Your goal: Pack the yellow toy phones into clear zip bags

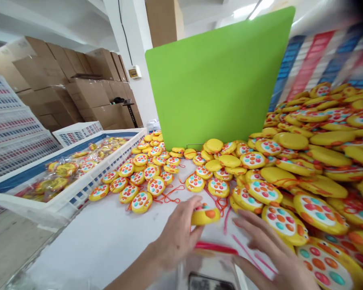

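A green board [220, 76] stands upright at the back of the white table [103, 237], and against it, banking up high to the right, lies a great heap of yellow toys [317, 161], round discs with coloured buttons and red cords. To the left sits a white crate [63, 197] with bagged toys inside, and cardboard boxes [78, 80] are stacked along the far wall. Close in, the left hand [177, 237] has its fingertips closed on one toy [205, 215] at the near edge of the spread; the toy lies just ahead and to the right of that hand, flat face tipped toward the heap, its wide side running left to right. The right hand [272, 253] is spread open and flat, holding nothing that I can make out, just beside the toy on its right and close against the nearest toys of the heap. The left hand is plainly the nearer one to the toy. Below both hands a clear bag [213, 262] with a red strip at its mouth sits at the table's edge; it is blurred and cut off by the frame, so its contents cannot be told. Thin red cords trail under the right hand, and which toy they belong to is unclear.
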The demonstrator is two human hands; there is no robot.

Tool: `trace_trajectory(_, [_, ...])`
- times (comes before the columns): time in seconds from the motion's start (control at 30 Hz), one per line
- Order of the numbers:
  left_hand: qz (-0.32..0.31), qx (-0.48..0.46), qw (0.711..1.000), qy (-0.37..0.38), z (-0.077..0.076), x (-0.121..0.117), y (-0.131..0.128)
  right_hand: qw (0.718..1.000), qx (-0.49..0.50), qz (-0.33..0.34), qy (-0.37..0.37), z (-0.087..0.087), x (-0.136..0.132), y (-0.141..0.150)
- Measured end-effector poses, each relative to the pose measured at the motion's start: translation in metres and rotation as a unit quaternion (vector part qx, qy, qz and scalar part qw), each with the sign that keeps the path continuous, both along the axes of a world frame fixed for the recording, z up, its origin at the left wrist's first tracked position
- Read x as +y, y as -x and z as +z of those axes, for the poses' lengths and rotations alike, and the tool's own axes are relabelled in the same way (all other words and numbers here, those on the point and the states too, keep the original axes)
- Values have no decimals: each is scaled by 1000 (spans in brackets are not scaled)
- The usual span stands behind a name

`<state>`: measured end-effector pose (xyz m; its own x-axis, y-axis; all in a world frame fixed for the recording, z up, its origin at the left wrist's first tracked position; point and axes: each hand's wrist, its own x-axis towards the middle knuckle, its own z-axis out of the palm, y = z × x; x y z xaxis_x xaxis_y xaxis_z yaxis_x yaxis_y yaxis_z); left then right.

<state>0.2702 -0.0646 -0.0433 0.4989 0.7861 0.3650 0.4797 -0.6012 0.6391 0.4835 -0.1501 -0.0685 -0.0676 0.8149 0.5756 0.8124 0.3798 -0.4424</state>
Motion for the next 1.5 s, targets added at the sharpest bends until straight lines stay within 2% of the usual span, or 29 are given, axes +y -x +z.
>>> trace_trajectory(0.07, [-24, -16, 999, 22, -2, -24, -5, 998, -42, 45, -12, 11, 11, 11])
trace_trajectory(0.13, [-11, -34, 999, 23, -7, -38, -5, 997, -50, 64, -4, 14, 14, 19])
trace_trajectory(0.27, [124, -82, 988, 36, -23, -51, 5, 997, -56, 22, -45, -2, 4, 18])
trace_trajectory(0.33, [162, -94, 980, 62, -32, -57, 8, 995, -68, 18, -65, -12, -4, 16])
trace_trajectory(0.43, [113, -122, 982, 93, -44, -68, 3, 994, -80, 36, -65, -23, -13, 17])
trace_trajectory(0.5, [81, -131, 985, 74, -50, -74, -3, 993, -93, 40, -56, -26, -17, 20])
trace_trajectory(0.57, [89, -123, 988, 28, -53, -78, -6, 993, -106, 37, -46, -26, -18, 21])
trace_trajectory(0.63, [125, -110, 986, -1, -57, -81, -7, 993, -102, 28, -46, -26, -18, 20])
trace_trajectory(0.7, [142, -91, 986, -5, -65, -84, -7, 996, -63, 20, -64, -27, -17, 17])
trace_trajectory(0.77, [109, -47, 993, -27, -79, -87, -11, 996, -3, 33, -84, -32, -17, 13])
trace_trajectory(0.87, [63, 74, 992, -79, -105, -91, -24, 990, 68, 69, -103, -44, -17, 5])
trace_trajectory(0.93, [76, 153, 983, -73, -119, -93, -33, 989, 85, 79, -95, -52, -18, 0])
trace_trajectory(1.0, [92, 196, 975, -50, -127, -93, -39, 989, 86, 81, -85, -56, -20, -4])
trace_trajectory(1.1, [85, 195, 976, -46, -126, -92, -40, 990, 66, 72, -103, -57, -23, -7])
trace_trajectory(1.33, [62, 129, 990, 5, -98, -90, -32, 987, 5, 55, -154, -62, -29, -4])
trace_trajectory(1.43, [80, 131, 988, 35, -97, -90, -32, 990, 47, 47, -124, -65, -31, 1])
trace_trajectory(1.5, [93, 153, 984, 25, -99, -90, -34, 989, 136, 15, -63, -63, -30, 4])
